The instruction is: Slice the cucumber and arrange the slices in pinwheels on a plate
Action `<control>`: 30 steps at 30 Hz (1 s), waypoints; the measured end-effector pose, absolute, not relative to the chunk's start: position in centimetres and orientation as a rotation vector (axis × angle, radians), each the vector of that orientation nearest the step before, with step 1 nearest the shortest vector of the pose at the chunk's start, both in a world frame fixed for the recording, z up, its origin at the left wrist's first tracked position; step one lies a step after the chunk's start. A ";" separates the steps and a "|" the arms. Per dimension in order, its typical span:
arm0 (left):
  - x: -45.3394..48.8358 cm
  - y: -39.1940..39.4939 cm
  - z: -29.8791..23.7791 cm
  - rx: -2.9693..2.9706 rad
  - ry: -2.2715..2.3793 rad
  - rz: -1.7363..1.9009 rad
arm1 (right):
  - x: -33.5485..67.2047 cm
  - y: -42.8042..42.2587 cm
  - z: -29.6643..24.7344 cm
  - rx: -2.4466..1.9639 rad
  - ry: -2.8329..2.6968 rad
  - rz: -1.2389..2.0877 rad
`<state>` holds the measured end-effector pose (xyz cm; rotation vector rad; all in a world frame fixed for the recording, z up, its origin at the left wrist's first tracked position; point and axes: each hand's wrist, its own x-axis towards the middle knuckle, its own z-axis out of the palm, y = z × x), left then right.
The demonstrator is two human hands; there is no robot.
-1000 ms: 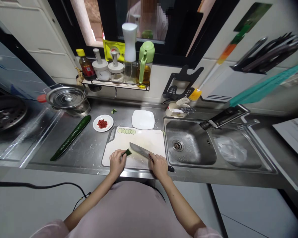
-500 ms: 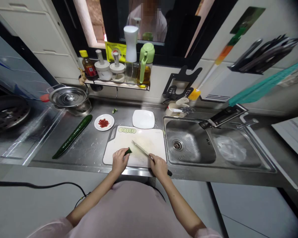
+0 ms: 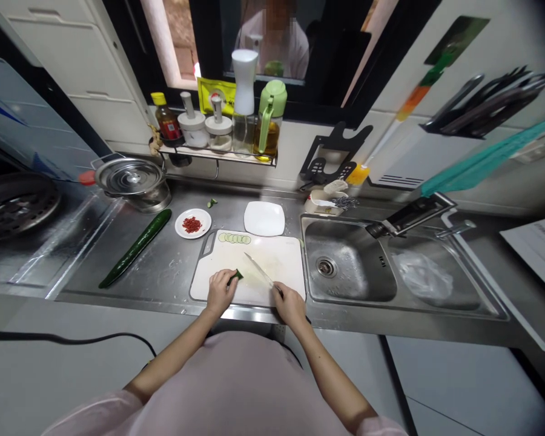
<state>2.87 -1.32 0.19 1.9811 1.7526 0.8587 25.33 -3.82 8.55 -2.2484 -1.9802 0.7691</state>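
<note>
My left hand (image 3: 221,289) is closed round a short piece of cucumber (image 3: 237,275) over the left part of the white cutting board (image 3: 254,257); most of the piece is hidden by the fingers. My right hand (image 3: 289,301) grips a kitchen knife (image 3: 258,269) by its handle, near the board's lower right. The blade slants up and left across the board, apart from the cucumber piece. Along the board's upper left edge lies an overlapping row of cucumber slices (image 3: 234,238). A whole cucumber (image 3: 136,248) rests on the steel counter to the left.
Behind the board stand a white plate of chopped red pieces (image 3: 192,224) and a square white plate (image 3: 264,218). A lidded steel pot (image 3: 134,181) is at the back left. The sink (image 3: 349,260) borders the board's right side. A seasoning rack (image 3: 218,155) hangs above.
The whole view has shifted slightly. The knife's handle end shows less behind my right hand. Both hands keep their hold, and the slices lie as before.
</note>
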 end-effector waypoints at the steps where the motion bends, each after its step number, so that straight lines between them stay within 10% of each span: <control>1: 2.9 -1.3 0.1 1.988 1.750 0.870 | 25.2 -3.7 8.6 -2.249 -1.981 0.791; 30: 2.6 -1.4 -0.6 2.095 1.728 1.036 | 20.9 -4.3 11.9 -2.109 -2.591 0.754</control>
